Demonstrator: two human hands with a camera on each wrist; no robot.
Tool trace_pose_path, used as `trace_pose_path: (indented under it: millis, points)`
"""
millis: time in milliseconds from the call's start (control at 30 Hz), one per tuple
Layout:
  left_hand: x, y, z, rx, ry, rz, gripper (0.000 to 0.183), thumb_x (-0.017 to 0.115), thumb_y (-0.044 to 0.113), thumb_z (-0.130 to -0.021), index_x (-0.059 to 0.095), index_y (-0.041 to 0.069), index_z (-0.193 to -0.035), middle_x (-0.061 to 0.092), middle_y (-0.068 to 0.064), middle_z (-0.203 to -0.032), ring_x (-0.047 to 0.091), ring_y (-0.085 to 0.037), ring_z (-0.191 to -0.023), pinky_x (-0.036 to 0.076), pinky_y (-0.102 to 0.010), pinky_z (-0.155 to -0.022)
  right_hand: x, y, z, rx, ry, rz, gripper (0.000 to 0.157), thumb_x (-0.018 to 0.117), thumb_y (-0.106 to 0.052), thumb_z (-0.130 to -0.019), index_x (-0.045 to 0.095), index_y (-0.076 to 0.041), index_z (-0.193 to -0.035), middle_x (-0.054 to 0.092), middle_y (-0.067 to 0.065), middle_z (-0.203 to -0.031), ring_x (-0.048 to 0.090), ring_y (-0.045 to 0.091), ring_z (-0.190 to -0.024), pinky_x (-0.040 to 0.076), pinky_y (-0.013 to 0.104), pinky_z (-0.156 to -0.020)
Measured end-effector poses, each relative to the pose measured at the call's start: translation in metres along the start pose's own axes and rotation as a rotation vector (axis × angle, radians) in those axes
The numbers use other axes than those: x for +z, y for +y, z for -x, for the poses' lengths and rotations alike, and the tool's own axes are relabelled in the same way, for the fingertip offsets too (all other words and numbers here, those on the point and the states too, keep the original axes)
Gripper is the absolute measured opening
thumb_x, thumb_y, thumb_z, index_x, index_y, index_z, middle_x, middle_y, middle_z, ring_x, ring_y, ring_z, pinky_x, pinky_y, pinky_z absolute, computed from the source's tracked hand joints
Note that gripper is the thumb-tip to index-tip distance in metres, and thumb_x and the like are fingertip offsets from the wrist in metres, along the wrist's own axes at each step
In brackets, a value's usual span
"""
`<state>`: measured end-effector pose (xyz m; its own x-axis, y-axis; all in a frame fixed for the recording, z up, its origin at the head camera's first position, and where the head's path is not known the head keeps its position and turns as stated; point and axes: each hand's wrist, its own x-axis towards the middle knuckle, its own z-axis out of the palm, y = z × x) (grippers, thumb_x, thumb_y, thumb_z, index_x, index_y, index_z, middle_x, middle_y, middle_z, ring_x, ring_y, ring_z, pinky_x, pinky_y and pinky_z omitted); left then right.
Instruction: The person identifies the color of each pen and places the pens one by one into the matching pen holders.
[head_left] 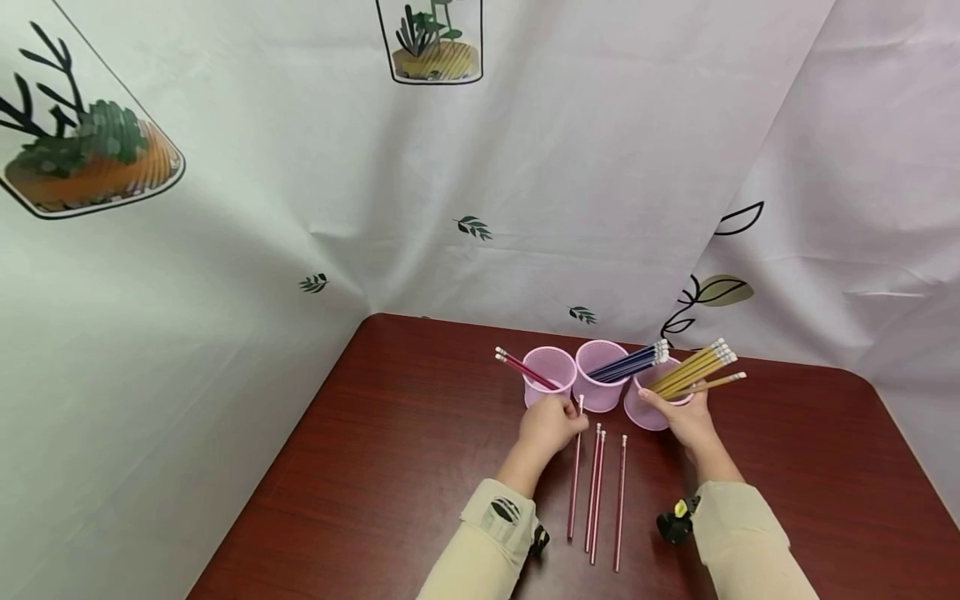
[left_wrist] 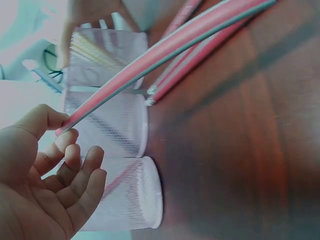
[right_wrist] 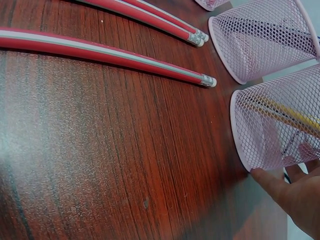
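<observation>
My left hand (head_left: 550, 427) pinches a red pencil (head_left: 574, 492) near its eraser end, between thumb and forefinger; the other fingers are loosely bent in the left wrist view. That hand is just in front of the left pink mesh cup (head_left: 551, 357), where two red pencils (head_left: 517, 364) lean left. With my right hand (head_left: 692, 421) I grip the right mesh cup (head_left: 645, 412), thumb at its near side. Several yellow pencils (head_left: 693, 368) lean right inside it. Three more red pencils (head_left: 621, 500) lie on the table between my forearms, erasers facing the cups.
Between the other two cups stands the middle mesh cup (head_left: 597, 396), holding several dark blue pencils (head_left: 630, 363). All three cups are in a row near the back edge of the dark red wooden table (head_left: 360, 467). A printed white cloth (head_left: 420, 275) hangs behind.
</observation>
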<state>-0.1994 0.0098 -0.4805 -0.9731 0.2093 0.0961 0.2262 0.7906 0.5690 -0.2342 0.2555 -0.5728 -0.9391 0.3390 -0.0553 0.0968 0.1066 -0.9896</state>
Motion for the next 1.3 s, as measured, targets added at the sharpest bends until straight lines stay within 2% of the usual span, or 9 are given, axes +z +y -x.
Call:
trace_pose_path:
  millis: [200,367,533,700,867,1067,1300]
  points:
    - [-0.017,0.008,-0.002,0.001,0.034,0.035,0.015,0.066,0.028,-0.070,0.057,0.020,-0.061,0.047,0.014,-0.054,0.044,-0.006,-0.053,0.034,-0.022,-0.047,0.001,-0.002,0.002,0.008,-0.002,-0.010,0.103,0.082,-0.037,-0.067,0.012,-0.022,-0.140,0.033,0.010,-0.137,0.037,0.019,-0.120,0.026,0.037,-0.104]
    - [-0.031,0.015,-0.005,0.039,0.103,0.091,0.014,0.065,0.027,-0.072,0.058,0.020,-0.063,0.048,0.015,-0.052,0.044,-0.003,-0.050,0.034,-0.020,-0.046,0.000,-0.004,0.003,0.010,-0.002,0.012,0.105,0.082,-0.039,-0.066,0.011,-0.019,-0.140,0.032,0.013,-0.138,0.034,0.023,-0.123,0.024,0.039,-0.105]
    - [-0.049,0.020,-0.007,0.056,0.186,0.227,0.013,0.066,0.023,-0.075,0.058,0.017,-0.067,0.055,0.013,-0.053,0.047,0.005,-0.044,0.036,-0.017,-0.045,-0.001,-0.004,0.003,0.012,-0.005,0.017,0.106,0.082,-0.040,-0.066,0.010,-0.019,-0.141,0.031,0.014,-0.139,0.033,0.025,-0.124,0.023,0.040,-0.105]
    - [-0.069,0.023,-0.010,0.067,0.299,0.362,0.006,0.066,0.018,-0.077,0.063,0.013,-0.081,0.064,0.008,-0.065,0.056,0.002,-0.053,0.043,-0.016,-0.052,0.000,-0.003,0.002,0.006,-0.004,0.007,0.104,0.082,-0.039,-0.067,0.011,-0.021,-0.141,0.032,0.012,-0.138,0.035,0.022,-0.122,0.025,0.039,-0.105]
    - [-0.081,0.021,-0.013,0.064,0.367,0.462,0.014,0.065,0.014,-0.078,0.062,0.011,-0.092,0.067,0.004,-0.073,0.059,-0.004,-0.062,0.047,-0.020,-0.058,0.001,-0.003,0.002,-0.004,-0.003,-0.011,0.100,0.082,-0.036,-0.068,0.014,-0.023,-0.140,0.035,0.008,-0.135,0.038,0.017,-0.118,0.028,0.028,-0.100]
    - [-0.088,0.016,-0.016,0.053,0.421,0.537,0.014,0.068,0.014,-0.081,0.060,0.010,-0.091,0.065,0.002,-0.075,0.056,-0.006,-0.062,0.046,-0.021,-0.058,0.001,-0.002,0.002,-0.012,-0.002,-0.013,0.098,0.082,-0.034,-0.069,0.015,-0.024,-0.140,0.036,0.006,-0.133,0.040,0.014,-0.116,0.032,0.010,-0.087]
    - [-0.098,0.015,-0.016,0.057,0.480,0.623,0.014,0.068,0.011,-0.082,0.058,0.005,-0.089,0.063,-0.004,-0.077,0.056,-0.011,-0.063,0.048,-0.022,-0.058,0.002,-0.004,0.004,0.001,-0.001,-0.014,0.097,0.082,-0.034,-0.069,0.015,-0.024,-0.140,0.036,0.006,-0.133,0.040,0.014,-0.115,0.032,0.012,-0.088]
